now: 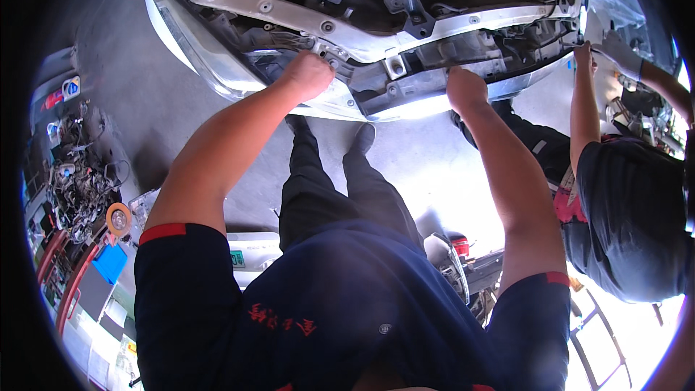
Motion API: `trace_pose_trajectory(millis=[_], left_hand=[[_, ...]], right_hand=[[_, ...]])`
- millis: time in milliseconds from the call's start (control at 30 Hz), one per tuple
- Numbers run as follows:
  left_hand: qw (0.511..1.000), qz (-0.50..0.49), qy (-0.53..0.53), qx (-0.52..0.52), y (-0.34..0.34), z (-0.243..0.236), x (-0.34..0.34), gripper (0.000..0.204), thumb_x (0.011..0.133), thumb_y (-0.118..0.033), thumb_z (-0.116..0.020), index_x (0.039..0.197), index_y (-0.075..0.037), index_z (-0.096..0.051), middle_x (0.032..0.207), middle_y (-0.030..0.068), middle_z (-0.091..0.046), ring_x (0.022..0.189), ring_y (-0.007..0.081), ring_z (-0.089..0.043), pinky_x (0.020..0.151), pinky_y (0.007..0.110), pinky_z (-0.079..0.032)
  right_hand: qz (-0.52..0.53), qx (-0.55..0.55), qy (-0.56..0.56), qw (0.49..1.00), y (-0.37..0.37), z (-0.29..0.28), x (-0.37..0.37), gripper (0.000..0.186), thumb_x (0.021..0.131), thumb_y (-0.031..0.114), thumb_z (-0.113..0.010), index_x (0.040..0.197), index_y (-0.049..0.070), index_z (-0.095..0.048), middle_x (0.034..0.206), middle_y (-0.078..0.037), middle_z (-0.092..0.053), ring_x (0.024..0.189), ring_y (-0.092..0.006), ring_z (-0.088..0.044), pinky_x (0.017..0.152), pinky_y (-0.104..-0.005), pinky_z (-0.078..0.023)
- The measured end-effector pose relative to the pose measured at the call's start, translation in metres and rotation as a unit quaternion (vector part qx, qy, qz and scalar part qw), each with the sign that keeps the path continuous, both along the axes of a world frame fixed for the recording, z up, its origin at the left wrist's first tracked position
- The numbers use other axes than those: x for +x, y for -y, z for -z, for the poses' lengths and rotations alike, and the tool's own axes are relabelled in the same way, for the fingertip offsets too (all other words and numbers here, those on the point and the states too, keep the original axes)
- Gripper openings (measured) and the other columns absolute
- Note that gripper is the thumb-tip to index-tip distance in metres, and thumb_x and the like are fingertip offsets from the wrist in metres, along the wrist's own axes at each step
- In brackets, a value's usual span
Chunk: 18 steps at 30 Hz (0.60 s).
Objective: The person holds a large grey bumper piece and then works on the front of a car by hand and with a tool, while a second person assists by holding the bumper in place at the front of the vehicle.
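Observation:
A car with its bonnet raised stands before me, its front bumper (434,108) running across the view. My left hand (308,74) is closed on the bumper's upper edge, left of centre. Farther right, my right hand (467,89) is curled over the same edge. The fingertips of both hands are hidden behind the knuckles. Between them lies the bumper's dark inner side, beneath the silver front crossmember (347,40). A headlight (206,58) sits left of my left hand.
At the right, a co-worker (630,210) in dark clothes reaches a hand (583,58) to the bumper's right end. Car parts and a red tail light (460,246) lie behind me. Wiring and parts (79,174) are piled at the left, near a red-railed cart (76,286).

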<state>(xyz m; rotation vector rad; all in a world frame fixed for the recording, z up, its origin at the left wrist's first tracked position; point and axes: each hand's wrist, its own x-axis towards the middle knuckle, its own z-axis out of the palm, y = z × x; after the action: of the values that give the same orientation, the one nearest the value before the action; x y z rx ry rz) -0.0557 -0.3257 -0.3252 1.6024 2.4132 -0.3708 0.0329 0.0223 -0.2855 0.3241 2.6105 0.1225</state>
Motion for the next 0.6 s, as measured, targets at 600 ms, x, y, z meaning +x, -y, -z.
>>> trace_pose_trajectory(millis=[600], left_hand=[[0.933,-0.357,0.011,0.040,-0.019,-0.016,0.033,0.021,0.088,-0.027,-0.059,0.093,-0.011,-0.070,0.090,0.0094,-0.072,0.083,0.0282,-0.071,0.072,0.040,-0.057]], right_hand=[[0.411,-0.312,-0.099,0.851,-0.165,0.015,-0.005,0.032,0.091,0.028,-0.057,0.069,0.006,-0.065,0.061,-0.007,-0.058,0.050,-0.0182,-0.050,0.046,-0.0379,-0.037]])
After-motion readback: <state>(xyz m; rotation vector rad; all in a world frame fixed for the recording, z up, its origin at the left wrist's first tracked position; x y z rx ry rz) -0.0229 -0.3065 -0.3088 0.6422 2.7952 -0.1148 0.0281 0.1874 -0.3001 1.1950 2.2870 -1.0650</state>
